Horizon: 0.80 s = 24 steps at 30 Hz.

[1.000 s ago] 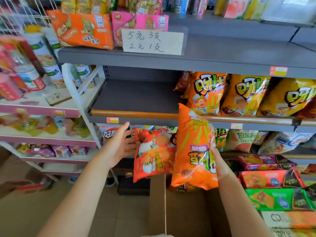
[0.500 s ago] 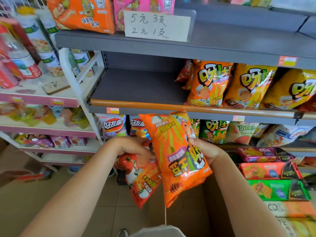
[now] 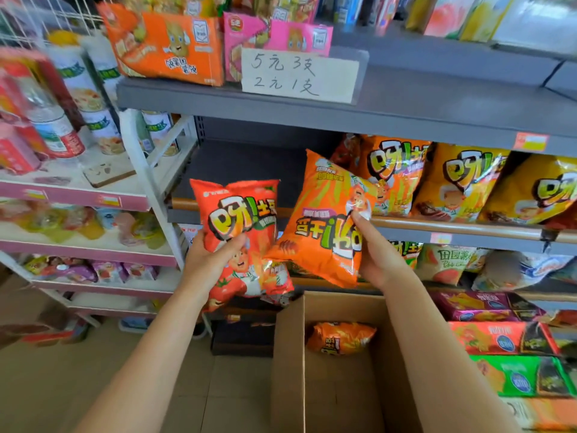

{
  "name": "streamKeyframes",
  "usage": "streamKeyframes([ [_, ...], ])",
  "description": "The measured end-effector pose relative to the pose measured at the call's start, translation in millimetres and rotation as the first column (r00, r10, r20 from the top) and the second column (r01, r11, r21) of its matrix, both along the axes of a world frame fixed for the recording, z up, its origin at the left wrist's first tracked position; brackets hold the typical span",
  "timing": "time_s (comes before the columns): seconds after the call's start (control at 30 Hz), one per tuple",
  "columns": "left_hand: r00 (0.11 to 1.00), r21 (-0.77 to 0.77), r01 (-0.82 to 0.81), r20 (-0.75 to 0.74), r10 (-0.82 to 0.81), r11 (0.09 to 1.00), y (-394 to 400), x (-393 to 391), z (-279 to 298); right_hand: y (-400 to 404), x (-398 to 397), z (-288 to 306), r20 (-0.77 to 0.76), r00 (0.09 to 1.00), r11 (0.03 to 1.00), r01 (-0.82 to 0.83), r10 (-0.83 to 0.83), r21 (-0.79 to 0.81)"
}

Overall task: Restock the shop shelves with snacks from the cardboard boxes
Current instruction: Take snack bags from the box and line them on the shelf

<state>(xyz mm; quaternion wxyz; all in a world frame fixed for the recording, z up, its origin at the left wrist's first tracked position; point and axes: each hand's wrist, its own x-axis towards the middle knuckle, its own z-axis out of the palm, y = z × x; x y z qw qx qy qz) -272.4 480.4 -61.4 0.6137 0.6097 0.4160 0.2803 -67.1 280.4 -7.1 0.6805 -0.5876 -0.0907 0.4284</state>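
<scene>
Here the left hand [image 3: 207, 264] grips a red snack bag [image 3: 242, 235] and the right hand [image 3: 379, 260] pinches an orange bag [image 3: 324, 226] at the grey shelf's [image 3: 237, 173] front edge, above the cardboard box [image 3: 288, 364].

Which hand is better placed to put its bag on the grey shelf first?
Probably right: its orange bag already overlaps the shelf edge, while the left hand holds the red bag lower.

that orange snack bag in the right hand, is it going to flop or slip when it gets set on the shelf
The orange bag looks puffed and glossy, so probably light and somewhat slippery. The right hand grips one edge and the bag stays tilted without drooping, so likely semi-stiff. Stood on end, it may tip.
</scene>
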Motion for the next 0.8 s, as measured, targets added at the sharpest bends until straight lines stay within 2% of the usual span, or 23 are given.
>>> streamKeyframes([
  [0.13,0.996,0.042,-0.05,0.07,0.047,0.998,18.4,1.7,22.9,8.0,-1.7,11.4,0.02,0.999,0.998,-0.036,0.038,-0.052],
  [0.3,0.997,0.132,0.061,0.032,-0.065,0.989,13.8,23.3,44.5,23.6,-14.6,20.8,0.102,0.987,0.992,-0.122,0.125,-0.035],
  [0.47,0.997,0.113,0.074,0.027,-0.078,0.991,8.0,33.5,39.2,27.7,-17.3,20.4,0.109,0.984,0.986,-0.13,0.141,-0.101],
  [0.57,0.994,0.112,0.11,0.006,-0.111,0.988,4.9,35.5,34.2,22.4,-19.6,18.2,0.199,0.957,0.975,-0.191,0.212,-0.117],
  [0.7,0.99,0.088,0.142,-0.013,-0.142,0.986,2.0,35.4,29.3,18.2,-20.9,17.2,0.247,0.951,0.977,-0.151,0.186,-0.153],
  [0.8,0.99,0.094,0.138,-0.028,-0.136,0.986,3.4,31.1,33.0,8.0,-15.1,24.6,0.325,0.911,0.962,-0.201,0.253,-0.186],
])
